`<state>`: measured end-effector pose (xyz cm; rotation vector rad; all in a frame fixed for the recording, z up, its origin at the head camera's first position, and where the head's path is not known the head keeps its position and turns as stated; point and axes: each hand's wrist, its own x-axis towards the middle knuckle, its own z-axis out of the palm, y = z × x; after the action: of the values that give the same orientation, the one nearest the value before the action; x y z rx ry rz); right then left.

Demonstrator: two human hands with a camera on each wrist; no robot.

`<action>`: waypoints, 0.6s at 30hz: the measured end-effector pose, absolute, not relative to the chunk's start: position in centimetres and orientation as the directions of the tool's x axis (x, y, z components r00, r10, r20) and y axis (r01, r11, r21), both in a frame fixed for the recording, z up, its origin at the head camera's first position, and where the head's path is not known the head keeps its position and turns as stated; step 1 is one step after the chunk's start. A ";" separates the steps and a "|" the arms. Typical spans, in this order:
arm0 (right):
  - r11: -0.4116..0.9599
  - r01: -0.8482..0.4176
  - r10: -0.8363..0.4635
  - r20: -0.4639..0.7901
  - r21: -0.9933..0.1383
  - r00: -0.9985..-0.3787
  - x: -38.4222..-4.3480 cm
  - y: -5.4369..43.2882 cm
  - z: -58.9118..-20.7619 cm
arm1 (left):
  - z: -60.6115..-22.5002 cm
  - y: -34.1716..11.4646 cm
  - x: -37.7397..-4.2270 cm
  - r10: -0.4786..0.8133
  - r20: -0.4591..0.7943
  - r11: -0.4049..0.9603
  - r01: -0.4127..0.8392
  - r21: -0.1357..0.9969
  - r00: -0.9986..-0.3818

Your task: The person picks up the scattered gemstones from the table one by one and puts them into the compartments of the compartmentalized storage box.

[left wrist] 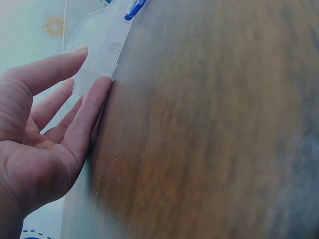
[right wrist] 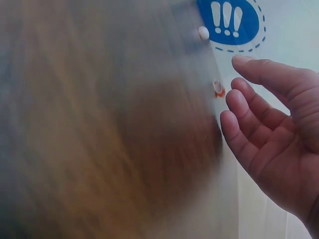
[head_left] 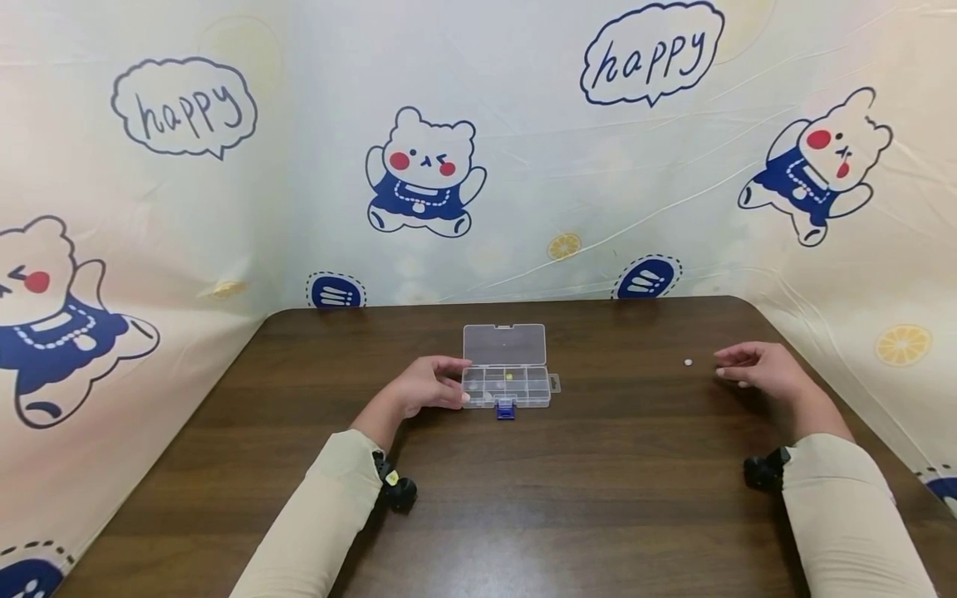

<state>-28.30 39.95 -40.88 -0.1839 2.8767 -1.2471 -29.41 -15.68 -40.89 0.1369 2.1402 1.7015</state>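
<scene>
A clear plastic compartment box (head_left: 538, 397) lies on the table with its lid (head_left: 504, 345) laid back. A small yellow piece (head_left: 509, 377) sits in one compartment, and several pale pieces show faintly in others. At the box's left end is my left hand (head_left: 429, 386), thumb by the near corner and fingertips by the far one; its digits look relaxed in the left wrist view. My right hand (head_left: 763, 370) hovers over the table's right side, fingers loosely bent and apart from the thumb, holding nothing visible. Left of its fingertips lies a small white round piece (head_left: 688, 362).
The brown wooden table (head_left: 598, 490) meets a printed cloth backdrop (head_left: 523, 166) at its back edge. A blue clip (head_left: 506, 409) is at the box's front, a hanging tab (head_left: 555, 383) on its right. A small clear piece with an orange edge (right wrist: 219, 89) shows near the right fingertips.
</scene>
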 end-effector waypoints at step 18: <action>0.726 -0.077 -0.094 0.012 -0.683 -0.995 -28.4 41.3 -41.7 | -40.9 -15.7 -29.5 0.320 -0.250 0.244 -0.176 0.954 -0.914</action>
<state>-28.45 41.27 -41.68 -0.1439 2.8970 -1.1451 -29.49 -15.72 -40.85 0.1318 2.1287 1.7111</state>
